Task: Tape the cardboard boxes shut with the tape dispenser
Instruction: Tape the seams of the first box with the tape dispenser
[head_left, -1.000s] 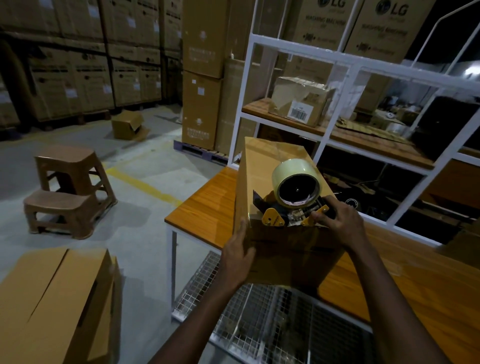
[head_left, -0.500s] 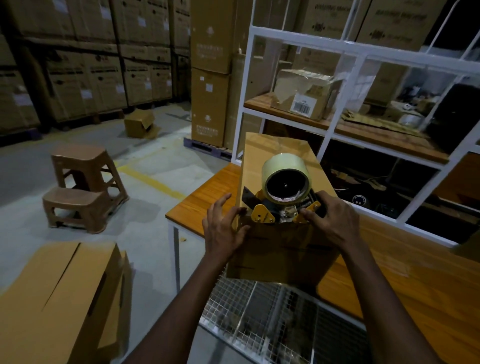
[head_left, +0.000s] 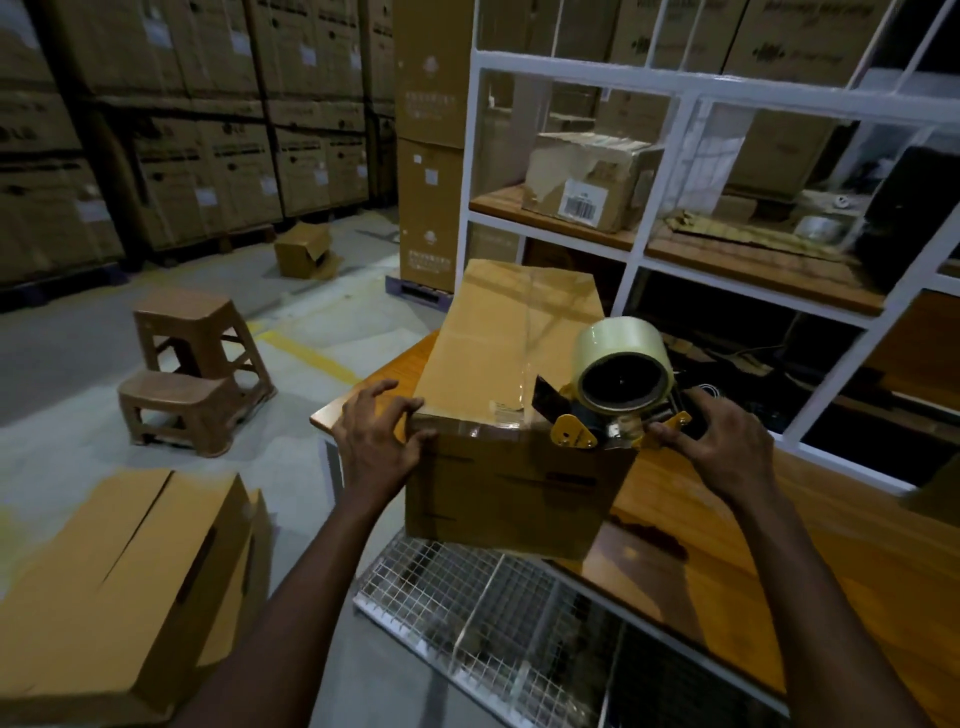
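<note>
A long brown cardboard box (head_left: 498, 353) lies on the wooden table (head_left: 727, 561), its near end over the table's front edge. Clear tape runs along its top seam. A tape dispenser (head_left: 618, 395) with a yellow frame and a pale roll of tape sits at the box's near right corner. My right hand (head_left: 722, 441) grips the dispenser's handle from the right. My left hand (head_left: 379, 436) rests on the box's near left corner, fingers spread over the top edge and the taped end.
A second cardboard box (head_left: 119, 571) lies on the floor at the lower left. Two brown plastic stools (head_left: 192, 374) stand on the floor beyond it. A white shelf frame (head_left: 634, 249) holding boxes rises behind the table. A wire-mesh shelf (head_left: 493, 623) sits under the table.
My left hand has gone from the box's front face up to its near left corner. The dispenser and my right hand have shifted right, off the seam to the box's right corner.
</note>
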